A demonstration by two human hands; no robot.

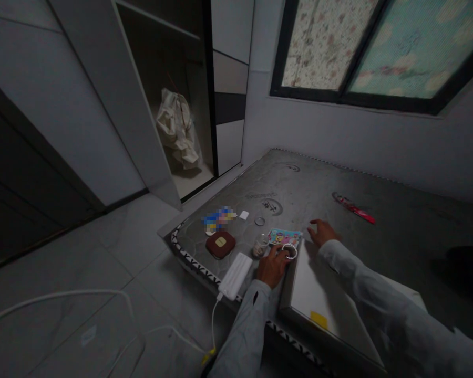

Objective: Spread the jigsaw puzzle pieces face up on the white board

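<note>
The person's left hand (273,266) lies at the near left part of a grey patterned mattress (378,184), with its fingers curled in and their tips closed on a small pale ring (289,251). The ring sits at the far left corner of a flat white box (319,294), which lies on the mattress between the two sleeves. The right hand (322,231) is open with the fingers loosely spread. It rests palm down on the mattress just beyond the far edge of the box and holds nothing. Touching the ring's far side is a colourful card (284,237), and just left of the card stands a small glass jar (260,245). Further left lies a brown rounded case (220,244). Near it, at the mattress edge, is a white power bank (235,275), whose white cable (215,320) runs down to the tiled floor. Farther off on the mattress lie a thin ring (259,221), a small white square (244,214) and, well to the right, a red wrapper (355,208). In the open wardrobe at the far left, a pale cloth bag (177,128) hangs.
</note>
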